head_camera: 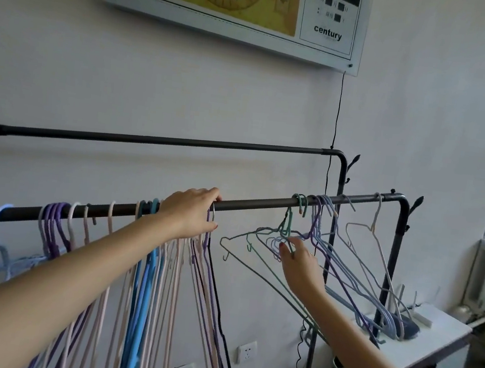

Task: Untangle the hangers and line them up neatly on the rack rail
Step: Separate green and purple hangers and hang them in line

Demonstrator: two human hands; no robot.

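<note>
The left hand [191,212] curls over the near rail [257,205] of the rack, fingers on top and thumb below, gripping the hook of a purple hanger [207,225] right at the bar. The right hand [297,259] reaches up under the rail further right, its fingers pinching into a knot of tangled hangers [281,239], green and pale blue wires caught together below their hooks.

Left of the left hand, hangers already sit in a row along the rail: blue hangers [143,278], pink hangers [110,217] and a tight purple group [54,217], their long bodies dangling down between the two forearms. A green hook [299,204] holds the tangle to the rail, with lavender and blue hangers [321,220] just beside it slanting down to the right. A single white hanger [375,226] hangs apart near the rail's right bend.

Behind runs a higher back rail [164,142] of the same dark rack. On the wall above is a framed panel [234,7] with a thin black cord [338,110] dropping from it. A white cabinet [429,341] stands at lower right, and wall sockets [247,355] sit low on the wall
</note>
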